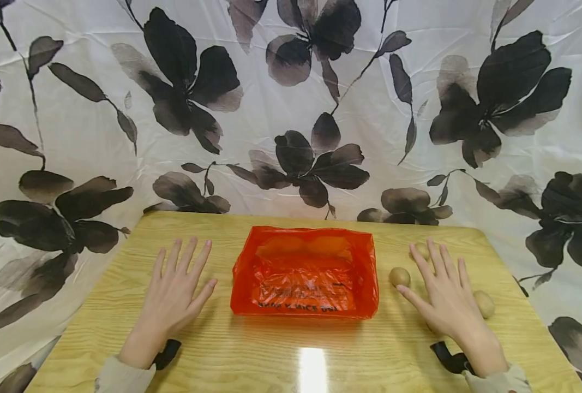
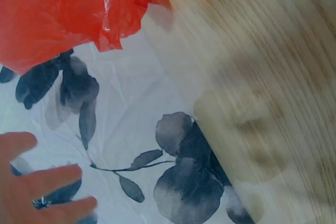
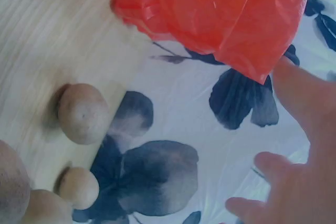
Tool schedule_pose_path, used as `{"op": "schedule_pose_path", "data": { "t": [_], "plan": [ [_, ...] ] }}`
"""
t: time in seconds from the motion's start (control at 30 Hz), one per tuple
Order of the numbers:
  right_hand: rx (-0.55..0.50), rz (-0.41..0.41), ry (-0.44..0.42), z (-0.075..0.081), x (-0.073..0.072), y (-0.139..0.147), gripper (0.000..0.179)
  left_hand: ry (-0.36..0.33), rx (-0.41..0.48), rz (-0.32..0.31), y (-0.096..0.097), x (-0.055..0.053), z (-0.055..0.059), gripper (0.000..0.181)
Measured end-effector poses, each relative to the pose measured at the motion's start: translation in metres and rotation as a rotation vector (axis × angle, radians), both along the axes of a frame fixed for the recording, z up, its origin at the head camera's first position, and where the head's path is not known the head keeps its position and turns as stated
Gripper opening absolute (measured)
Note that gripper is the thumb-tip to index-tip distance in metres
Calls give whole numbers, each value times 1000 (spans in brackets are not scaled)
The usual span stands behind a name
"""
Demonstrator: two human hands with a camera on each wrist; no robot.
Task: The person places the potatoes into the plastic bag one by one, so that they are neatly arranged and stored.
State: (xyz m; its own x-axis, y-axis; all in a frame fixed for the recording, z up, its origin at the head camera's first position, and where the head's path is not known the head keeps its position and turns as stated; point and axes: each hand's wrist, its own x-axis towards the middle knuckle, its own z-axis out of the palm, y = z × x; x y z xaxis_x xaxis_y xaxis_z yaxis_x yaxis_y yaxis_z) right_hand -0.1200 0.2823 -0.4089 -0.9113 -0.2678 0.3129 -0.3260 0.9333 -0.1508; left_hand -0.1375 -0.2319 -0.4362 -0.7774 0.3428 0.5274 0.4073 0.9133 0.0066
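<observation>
A red plastic bag point(image 1: 304, 302) stands mouth-up at the middle of the table, spread into a box shape, with dark print inside; nothing else can be made out in it. To its left, my left hand point(image 1: 170, 303) is held with fingers straight and spread, holding nothing. My right hand point(image 1: 445, 300), likewise spread, is at the bag's right among several round tan potatoes point(image 1: 399, 277). One potato point(image 1: 484, 304) shows beside its outer edge, and others are partly hidden behind the hand. In the right wrist view, a brown-speckled potato point(image 3: 83, 114) lies apart from the rest.
The light wood-grain table point(image 1: 202, 355) has rounded far corners. Behind it and at its sides hangs a white cloth point(image 1: 251, 114) with dark flowers. Black straps point(image 1: 167, 353) circle both wrists. A bright reflection falls on the table's near part.
</observation>
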Motion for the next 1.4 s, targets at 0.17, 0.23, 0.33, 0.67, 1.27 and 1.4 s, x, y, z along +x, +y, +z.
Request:
{"op": "schedule_pose_path", "data": {
  "t": [0.17, 0.23, 0.33, 0.67, 1.27, 1.4],
  "plan": [
    [-90, 37, 41, 4, -3, 0, 72, 147, 10, -61, 3, -2, 2, 68],
    [-139, 48, 59, 5, -5, 0, 69, 193, 8, -84, 4, -3, 3, 66],
    [-214, 64, 85, 6, -7, 1, 67, 237, 10, -112, 7, -4, 4, 64],
    [-600, 89, -16, 2, -24, 6, 63, 272, 52, -195, 20, -7, 3, 62],
    [-850, 29, -256, -12, -47, 15, 61, 153, 64, -212, 44, -10, -3, 68],
    [-876, 10, -312, -16, -49, 15, 62, 141, 69, -219, 48, -12, -4, 69]
  ]
}}
